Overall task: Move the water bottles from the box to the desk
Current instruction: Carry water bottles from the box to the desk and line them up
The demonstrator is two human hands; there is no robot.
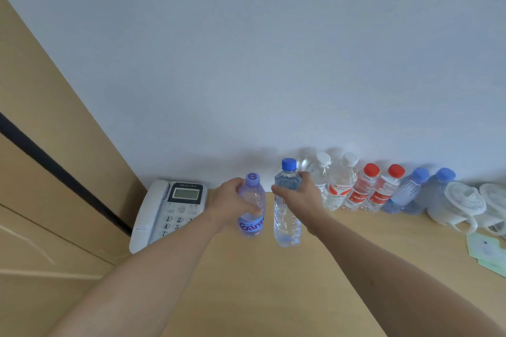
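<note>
telephone (169, 210) left on desk (260, 295), bottle row (369, 189) right along wall — held bottles (286, 210) between

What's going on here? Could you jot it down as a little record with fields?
left hand: grips purple-capped bottle
right hand: grips blue-capped bottle
row along wall: two white-capped bottles, two red-capped bottles, two blue bottles
beside left hand: desk telephone
far right: white plastic bags
surface: wooden desk
box: not in view
</note>
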